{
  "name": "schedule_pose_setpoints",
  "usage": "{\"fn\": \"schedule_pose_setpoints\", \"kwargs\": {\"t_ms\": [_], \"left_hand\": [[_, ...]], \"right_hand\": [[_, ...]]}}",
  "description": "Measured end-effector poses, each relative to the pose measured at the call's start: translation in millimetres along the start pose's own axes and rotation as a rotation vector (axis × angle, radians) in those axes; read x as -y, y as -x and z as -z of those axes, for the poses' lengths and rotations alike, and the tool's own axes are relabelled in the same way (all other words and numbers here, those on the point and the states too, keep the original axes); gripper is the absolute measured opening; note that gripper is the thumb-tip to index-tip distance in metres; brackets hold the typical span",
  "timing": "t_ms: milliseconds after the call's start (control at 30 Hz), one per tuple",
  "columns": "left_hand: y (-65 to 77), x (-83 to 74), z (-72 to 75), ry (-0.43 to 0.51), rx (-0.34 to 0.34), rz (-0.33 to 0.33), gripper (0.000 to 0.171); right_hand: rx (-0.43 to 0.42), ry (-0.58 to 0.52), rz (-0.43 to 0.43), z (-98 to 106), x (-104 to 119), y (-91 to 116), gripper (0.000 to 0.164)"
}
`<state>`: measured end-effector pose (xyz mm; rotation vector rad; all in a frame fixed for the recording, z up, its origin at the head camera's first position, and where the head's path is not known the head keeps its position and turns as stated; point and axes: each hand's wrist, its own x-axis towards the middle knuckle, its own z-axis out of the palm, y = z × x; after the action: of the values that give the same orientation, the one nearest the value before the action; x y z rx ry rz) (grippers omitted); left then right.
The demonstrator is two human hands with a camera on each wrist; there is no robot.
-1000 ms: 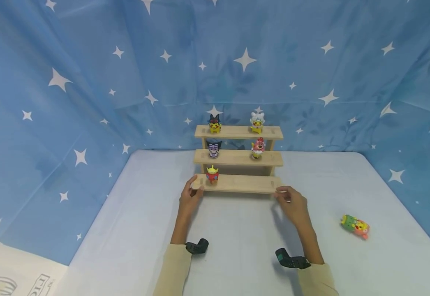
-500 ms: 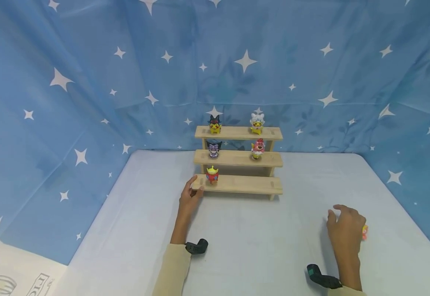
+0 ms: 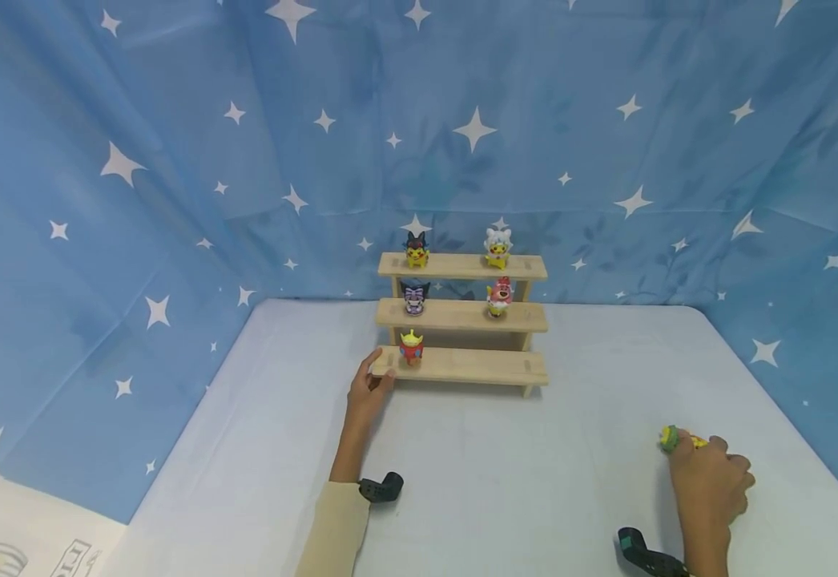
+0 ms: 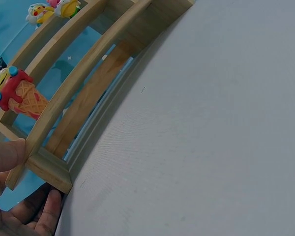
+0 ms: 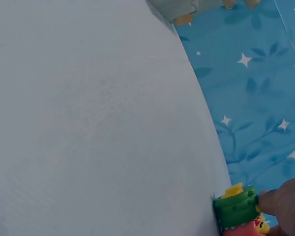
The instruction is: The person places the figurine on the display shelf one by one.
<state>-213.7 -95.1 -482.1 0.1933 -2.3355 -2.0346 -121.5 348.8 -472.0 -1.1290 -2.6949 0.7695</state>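
Note:
A three-tier wooden display shelf point(image 3: 477, 365) stands at the back of the table. My left hand point(image 3: 367, 397) grips the left end of its lowest tier; in the left wrist view the thumb point(image 4: 7, 155) presses the board's edge and the fingers curl underneath. Near that end stands a red-and-yellow toy figurine point(image 3: 411, 349) with a waffle-cone base. Far to the right, a green, yellow and pink toy figurine point(image 3: 670, 438) lies on its side. My right hand point(image 3: 711, 481) pinches it, hiding much of it; the right wrist view shows its green part beside the thumb point(image 5: 285, 204).
On the top tier are a black-hatted yellow figurine point(image 3: 416, 251) and a white-hooded one point(image 3: 497, 249). The middle tier bears a purple figurine point(image 3: 414, 299) and a pink one point(image 3: 500, 297). A blue starry cloth point(image 3: 433, 152) hangs behind the white table point(image 3: 505, 473).
My right hand has left the shelf's right end, moved right and toward me, and taken hold of the lying figurine. My left hand has stayed on the shelf. The head view has tilted slightly.

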Motion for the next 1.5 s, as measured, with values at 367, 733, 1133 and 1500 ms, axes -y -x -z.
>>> {"fn": "schedule_pose_setpoints", "kwargs": {"t_ms": [367,733,1133,1500], "left_hand": [[-1.5,4.0,-0.4,-0.015,0.002,-0.007,0.058],[-6.6,20.2,-3.9,-0.028,-0.024,0.004,0.056],[-1.8,2.1,-1.7,-0.032,0.006,0.01,0.058],[-9.4,18.9,-3.1,-0.08,-0.032,-0.017,0.056]], "right_hand": [[0.07,-0.027,-0.044,-2,0,-5,0.068],[-0.016,-0.242,0.077,-6,8,-5,0.069],[0.006,-0.265,0.209,-12,8,-5,0.06],[0.117,-0.359,0.146,-16,11,-12,0.065]]}}
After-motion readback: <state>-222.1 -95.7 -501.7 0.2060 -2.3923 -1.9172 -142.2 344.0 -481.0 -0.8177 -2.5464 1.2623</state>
